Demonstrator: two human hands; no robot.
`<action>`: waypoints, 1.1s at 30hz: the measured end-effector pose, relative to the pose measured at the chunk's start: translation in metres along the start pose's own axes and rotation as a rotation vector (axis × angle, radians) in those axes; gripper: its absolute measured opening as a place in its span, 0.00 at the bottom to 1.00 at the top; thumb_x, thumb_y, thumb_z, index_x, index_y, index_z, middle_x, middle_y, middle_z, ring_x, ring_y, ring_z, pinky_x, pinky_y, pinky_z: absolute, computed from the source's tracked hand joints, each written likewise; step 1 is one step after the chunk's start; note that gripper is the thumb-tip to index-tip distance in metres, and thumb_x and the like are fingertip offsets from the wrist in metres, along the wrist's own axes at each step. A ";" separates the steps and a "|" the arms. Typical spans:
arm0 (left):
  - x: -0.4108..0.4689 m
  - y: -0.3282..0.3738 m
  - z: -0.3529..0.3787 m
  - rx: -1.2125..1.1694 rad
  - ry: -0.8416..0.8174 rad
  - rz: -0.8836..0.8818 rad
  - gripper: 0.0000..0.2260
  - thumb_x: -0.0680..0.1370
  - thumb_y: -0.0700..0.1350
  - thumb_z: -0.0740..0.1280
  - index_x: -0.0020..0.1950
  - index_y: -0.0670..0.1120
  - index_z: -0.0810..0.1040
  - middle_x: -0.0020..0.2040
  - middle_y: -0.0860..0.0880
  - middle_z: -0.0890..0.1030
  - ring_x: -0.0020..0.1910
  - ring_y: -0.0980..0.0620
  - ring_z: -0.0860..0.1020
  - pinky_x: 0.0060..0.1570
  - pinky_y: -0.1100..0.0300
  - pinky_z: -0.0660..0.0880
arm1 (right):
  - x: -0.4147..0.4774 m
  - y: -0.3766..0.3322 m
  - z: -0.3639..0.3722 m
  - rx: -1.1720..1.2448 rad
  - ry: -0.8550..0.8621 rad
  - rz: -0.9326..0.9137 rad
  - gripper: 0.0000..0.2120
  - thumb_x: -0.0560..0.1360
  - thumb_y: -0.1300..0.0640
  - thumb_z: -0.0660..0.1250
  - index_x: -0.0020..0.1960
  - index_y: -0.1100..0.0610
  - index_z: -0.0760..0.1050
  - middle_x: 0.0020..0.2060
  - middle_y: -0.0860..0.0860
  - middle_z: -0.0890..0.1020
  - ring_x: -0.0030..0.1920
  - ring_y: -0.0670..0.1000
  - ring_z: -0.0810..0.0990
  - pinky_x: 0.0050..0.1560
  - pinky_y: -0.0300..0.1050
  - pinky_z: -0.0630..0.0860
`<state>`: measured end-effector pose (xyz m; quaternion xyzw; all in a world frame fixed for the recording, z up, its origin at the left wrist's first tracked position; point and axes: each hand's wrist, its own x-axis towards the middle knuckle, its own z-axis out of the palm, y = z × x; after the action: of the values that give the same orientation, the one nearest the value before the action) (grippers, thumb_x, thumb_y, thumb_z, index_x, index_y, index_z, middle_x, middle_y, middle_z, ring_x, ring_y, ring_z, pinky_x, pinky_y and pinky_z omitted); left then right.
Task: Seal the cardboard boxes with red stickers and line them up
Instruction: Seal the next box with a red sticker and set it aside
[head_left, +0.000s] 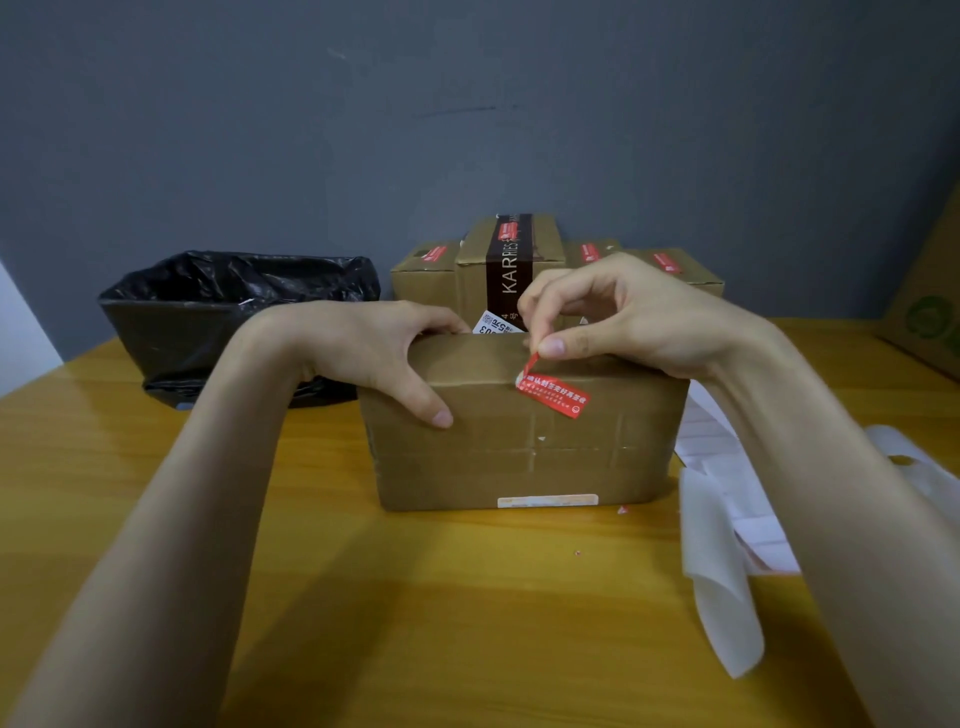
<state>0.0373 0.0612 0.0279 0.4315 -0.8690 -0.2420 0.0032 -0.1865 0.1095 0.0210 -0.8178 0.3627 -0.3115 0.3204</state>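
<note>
— Where's the box (519, 447)?
— Centre of the frame, on the counter (363, 597). The left hand (374, 348) grips its top edge.
— And the right hand (623, 317)?
— It pinches the red sticker (553, 397) by its lifted upper end; the rest is stuck to the box's front.

Cardboard box (493, 457) on table (415, 597), mid-frame. Left grip (384, 353) holds its top left edge, thumb on the front face. Right grip (623, 317) pinches the raised upper end of red sticker (555, 397); the rest of it lies on the box front by the top edge. Behind, stickered boxes (511, 260) in a row at wall (467, 104). Black bin bag (234, 306) back left. White backing sheets (722, 571) on the right.
</note>
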 end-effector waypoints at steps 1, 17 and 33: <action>0.000 0.000 0.000 0.001 0.001 0.000 0.30 0.67 0.51 0.75 0.63 0.61 0.64 0.54 0.63 0.71 0.50 0.63 0.73 0.42 0.69 0.73 | -0.001 0.000 -0.001 0.007 -0.014 -0.005 0.02 0.67 0.62 0.70 0.37 0.56 0.79 0.40 0.45 0.77 0.46 0.44 0.77 0.51 0.34 0.73; 0.000 0.001 0.000 -0.016 -0.015 -0.007 0.30 0.67 0.50 0.75 0.64 0.60 0.64 0.54 0.62 0.70 0.51 0.60 0.73 0.42 0.67 0.73 | -0.016 -0.005 -0.017 0.093 -0.135 -0.029 0.05 0.63 0.65 0.74 0.35 0.58 0.81 0.40 0.50 0.75 0.43 0.46 0.75 0.61 0.63 0.71; -0.002 0.002 -0.001 0.007 -0.017 0.000 0.30 0.68 0.49 0.74 0.64 0.60 0.64 0.54 0.62 0.69 0.50 0.61 0.72 0.41 0.69 0.72 | -0.030 0.006 -0.036 0.252 -0.245 -0.096 0.07 0.63 0.58 0.77 0.35 0.59 0.80 0.40 0.49 0.75 0.43 0.49 0.74 0.59 0.57 0.74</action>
<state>0.0368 0.0636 0.0300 0.4296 -0.8698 -0.2427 -0.0054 -0.2318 0.1188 0.0297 -0.8195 0.2395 -0.2675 0.4467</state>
